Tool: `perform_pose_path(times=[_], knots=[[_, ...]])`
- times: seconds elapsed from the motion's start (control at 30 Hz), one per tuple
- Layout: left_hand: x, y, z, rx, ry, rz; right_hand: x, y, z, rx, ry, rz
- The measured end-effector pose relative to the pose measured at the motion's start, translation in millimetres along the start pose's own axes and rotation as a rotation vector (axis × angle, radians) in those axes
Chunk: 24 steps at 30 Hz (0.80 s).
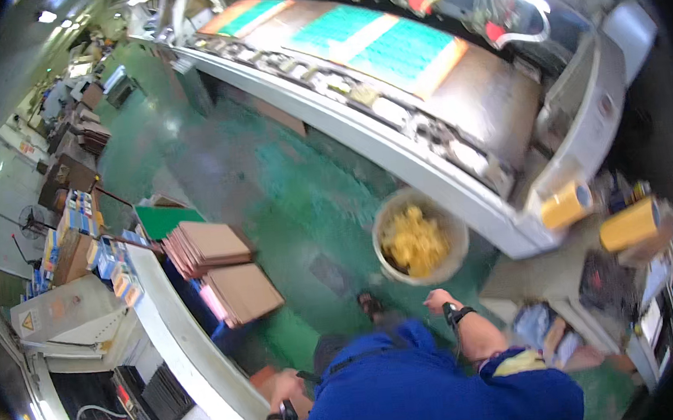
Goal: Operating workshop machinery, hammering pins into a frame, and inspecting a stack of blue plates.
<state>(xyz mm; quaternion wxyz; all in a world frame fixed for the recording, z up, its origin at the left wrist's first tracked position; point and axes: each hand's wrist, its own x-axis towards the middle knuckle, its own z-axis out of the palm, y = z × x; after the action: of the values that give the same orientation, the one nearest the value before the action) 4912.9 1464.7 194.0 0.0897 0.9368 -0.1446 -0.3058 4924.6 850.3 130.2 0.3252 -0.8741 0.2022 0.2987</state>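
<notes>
My right hand [440, 301] hangs in front of my body, close to the near rim of a round pale bin [384, 263]. Its fingers look curled in, with nothing visible in them, and a dark band circles the wrist. Crumpled yellow material [415, 243] fills the bin. Low on the left, my left hand [286, 387] is beside the white edge of a machine [198, 366]. A short dark object [309, 377] shows next to its fingers; blur hides whether the hand grips it. That wrist wears a dark device too.
A long machine [395, 145] carrying teal-and-orange printed sheets [378, 42] runs across the far side. Stacks of brown cardboard [239, 290] stand at left on the green floor [271, 192]. Yellow rolls [630, 224] rest at right, above a cluttered low bench [546, 276].
</notes>
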Motion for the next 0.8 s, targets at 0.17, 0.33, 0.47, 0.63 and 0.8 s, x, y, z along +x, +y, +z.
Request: perform_pose_path(times=[0.17, 0.33, 0.47, 0.63, 0.8], knots=[[66.9, -46.1, 20.7, -0.309, -0.155, -0.029, 166.9, -200.5, -127.7, 0.357, 0.271, -0.317], [166.1, -122.0, -7.4, -0.419, -0.088, -0.163, 277.8, -305.5, -171.7, 0.375, 0.247, -0.309], [327.9, -186.3, -134.7, -0.408, -0.2, -0.201, 382.6, -206.1, -87.3, -0.042, 0.263, -0.139], [520.6, -229.1, -319.3, -1.06, 0.047, -0.471, 411.8, -98.2, -17.8, 1.071, -0.513, -0.334], [610.5, -244.6, -533.5, -1.077, 0.236, -0.469, 473.2, -264.5, -56.5, 0.369, -0.326, 0.331]])
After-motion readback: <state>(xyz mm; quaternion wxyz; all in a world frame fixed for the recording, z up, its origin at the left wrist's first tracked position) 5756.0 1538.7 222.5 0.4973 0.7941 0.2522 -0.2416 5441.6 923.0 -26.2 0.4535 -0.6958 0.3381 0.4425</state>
